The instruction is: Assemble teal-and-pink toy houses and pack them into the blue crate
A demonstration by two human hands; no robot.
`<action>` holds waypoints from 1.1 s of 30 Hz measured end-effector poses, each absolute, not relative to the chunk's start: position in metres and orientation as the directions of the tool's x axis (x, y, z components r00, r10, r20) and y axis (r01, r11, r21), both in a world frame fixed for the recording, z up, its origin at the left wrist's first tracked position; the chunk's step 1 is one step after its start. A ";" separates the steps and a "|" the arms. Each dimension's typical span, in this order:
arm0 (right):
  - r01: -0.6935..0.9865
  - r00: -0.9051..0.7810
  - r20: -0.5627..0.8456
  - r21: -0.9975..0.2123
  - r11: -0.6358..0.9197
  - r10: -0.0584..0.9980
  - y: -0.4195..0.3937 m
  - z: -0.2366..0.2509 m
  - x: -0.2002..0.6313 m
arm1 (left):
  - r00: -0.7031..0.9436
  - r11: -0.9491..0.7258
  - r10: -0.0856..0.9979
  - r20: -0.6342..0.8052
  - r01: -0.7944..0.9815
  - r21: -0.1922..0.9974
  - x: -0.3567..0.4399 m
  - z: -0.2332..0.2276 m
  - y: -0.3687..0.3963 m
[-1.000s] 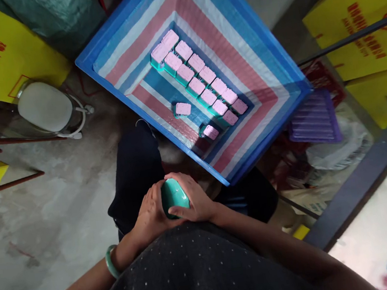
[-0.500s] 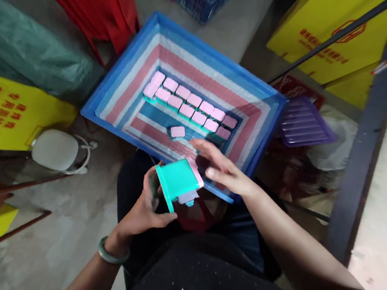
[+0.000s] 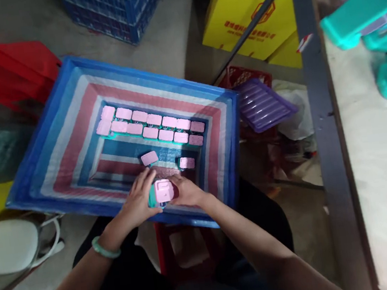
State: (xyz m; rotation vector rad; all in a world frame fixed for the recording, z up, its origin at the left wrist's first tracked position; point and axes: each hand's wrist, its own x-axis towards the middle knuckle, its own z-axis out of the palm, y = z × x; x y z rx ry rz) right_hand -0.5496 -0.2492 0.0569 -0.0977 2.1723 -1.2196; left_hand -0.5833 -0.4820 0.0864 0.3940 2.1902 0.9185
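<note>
A small teal box with a pink lid (image 3: 162, 193) is held between both my hands over the near edge of a blue crate (image 3: 28, 177) lined with striped sheet. My left hand (image 3: 139, 202), with a green bangle at the wrist, grips its left side; my right hand (image 3: 187, 193) grips its right side. On the crate floor, two rows of like pink-lidded boxes (image 3: 152, 127) lie side by side. Two loose ones (image 3: 149, 158) (image 3: 187, 163) sit just beyond my fingers.
A workbench (image 3: 377, 150) with a dark edge runs along the right, with teal boxes (image 3: 367, 10) at its far end. Yellow cartons (image 3: 247, 11), a purple tray (image 3: 262, 105), a red bag (image 3: 1, 74), a blue basket (image 3: 116, 8) and a white stool (image 3: 8, 245) surround the crate.
My hands have carried the teal box from my lap out to the crate's near edge, now pink lid up. The view swung right, bringing the workbench into sight.
</note>
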 end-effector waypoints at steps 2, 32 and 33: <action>0.190 -0.778 -0.513 -0.742 0.643 -0.362 -0.247 0.020 -0.557 | -0.610 0.749 0.571 -0.550 0.112 0.653 -0.600 0.045 -0.452; 0.858 -0.444 -0.442 -0.459 0.228 0.780 -0.131 -0.277 -0.578 | -0.699 0.516 0.066 -0.712 -0.587 0.624 -0.671 -0.290 -0.249; 0.856 -0.412 -0.468 -0.493 0.155 0.782 -0.135 -0.284 -0.579 | -0.668 0.471 0.047 -0.742 -0.641 0.607 -0.670 -0.294 -0.246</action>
